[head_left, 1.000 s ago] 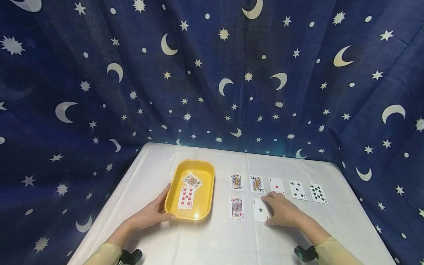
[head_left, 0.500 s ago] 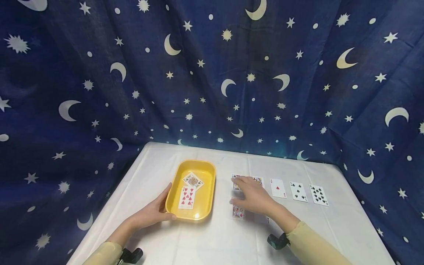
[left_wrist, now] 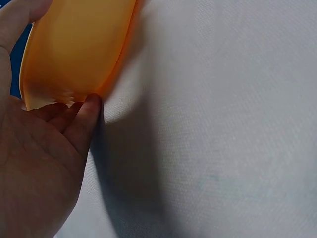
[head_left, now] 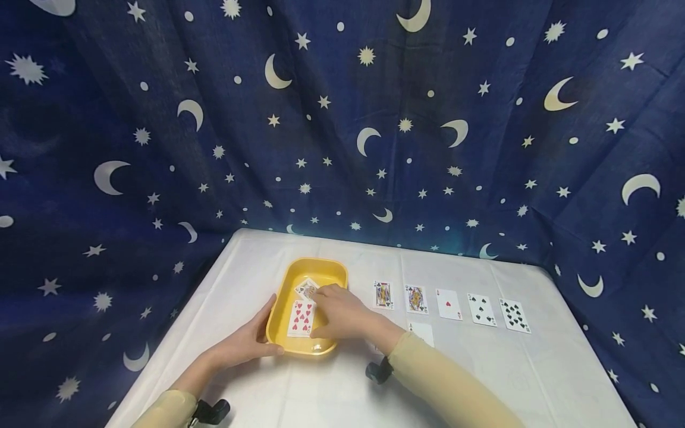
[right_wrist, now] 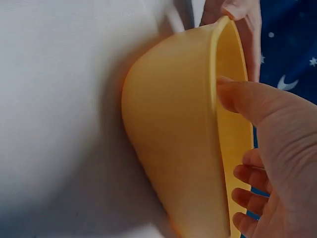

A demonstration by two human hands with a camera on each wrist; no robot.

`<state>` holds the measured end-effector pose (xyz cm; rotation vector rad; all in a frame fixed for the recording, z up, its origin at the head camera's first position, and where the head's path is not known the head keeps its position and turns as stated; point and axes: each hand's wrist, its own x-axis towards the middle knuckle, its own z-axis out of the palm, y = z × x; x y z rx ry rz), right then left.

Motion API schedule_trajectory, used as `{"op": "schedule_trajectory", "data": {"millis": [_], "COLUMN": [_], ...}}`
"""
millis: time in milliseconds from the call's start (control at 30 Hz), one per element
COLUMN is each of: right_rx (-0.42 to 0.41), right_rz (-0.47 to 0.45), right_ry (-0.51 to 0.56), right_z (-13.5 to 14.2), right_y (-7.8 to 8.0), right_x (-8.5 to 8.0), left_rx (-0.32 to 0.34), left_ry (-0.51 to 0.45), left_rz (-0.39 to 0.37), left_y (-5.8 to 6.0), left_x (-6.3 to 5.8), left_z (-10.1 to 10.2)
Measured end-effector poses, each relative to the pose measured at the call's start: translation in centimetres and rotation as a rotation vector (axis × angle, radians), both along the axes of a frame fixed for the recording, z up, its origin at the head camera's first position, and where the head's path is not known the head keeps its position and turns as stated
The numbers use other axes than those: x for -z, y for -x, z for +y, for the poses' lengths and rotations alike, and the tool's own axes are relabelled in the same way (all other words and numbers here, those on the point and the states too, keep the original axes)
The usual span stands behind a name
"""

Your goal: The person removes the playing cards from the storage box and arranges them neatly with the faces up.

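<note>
My left hand [head_left: 247, 345] grips the left side of a yellow tray [head_left: 333, 272], thumb at the front corner. The left wrist view has its fingers [left_wrist: 81, 121] curled under the tray's edge. My right hand [head_left: 345, 315] reaches over the tray's right rim from above. Its thumb and fingers are apart and loosely bent, with nothing visible between them in the right wrist view. Inside the tray lie a nine of hearts [head_left: 298, 320] and, behind it, a tilted face card [head_left: 305, 289], partly covered by my right hand.
Right of the tray, a row of face-up playing cards holds two face cards [head_left: 383, 295], an ace of hearts [head_left: 448, 304] and two spade cards [head_left: 515, 315]. Nearer me, an ace [head_left: 421, 331] is partly hidden by my right arm. A star-patterned curtain [head_left: 342, 119] hangs behind the white table.
My right hand has moved left from the ace of clubs, across the face cards, to over the tray. The left hand and tray have stayed in place.
</note>
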<state>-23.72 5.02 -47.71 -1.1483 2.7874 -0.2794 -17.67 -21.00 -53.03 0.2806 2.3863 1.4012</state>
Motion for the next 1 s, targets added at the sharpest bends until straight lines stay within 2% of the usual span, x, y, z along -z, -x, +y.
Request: {"op": "schedule_trajectory", "data": {"millis": [133,367,733,1000], "right_rx": [-0.009,0.051,0.144,0.159], "right_rz": [0.006,-0.015,-0.059,-0.049], "right_ry": [-0.082,-0.181,-0.208,-0.215], "right_z": [-1.7,-3.2,-4.0,-4.4], "right_y": [0.4,1.2,1.8,1.8], "right_x": [0.7,1.7,2.3,2.6], "left_rx": [0.011,0.033,0.025,0.024], "left_ry": [-0.013,-0.046,-0.018,-0.014], "left_rz": [0.000,0.004,0.020,0.017], "left_y": [0.0,0.2,0.2,0.1], "left_x": [0.0,0.4,0.3,0.5], "left_z": [-0.2,-0.5,-0.4,-0.5]}}
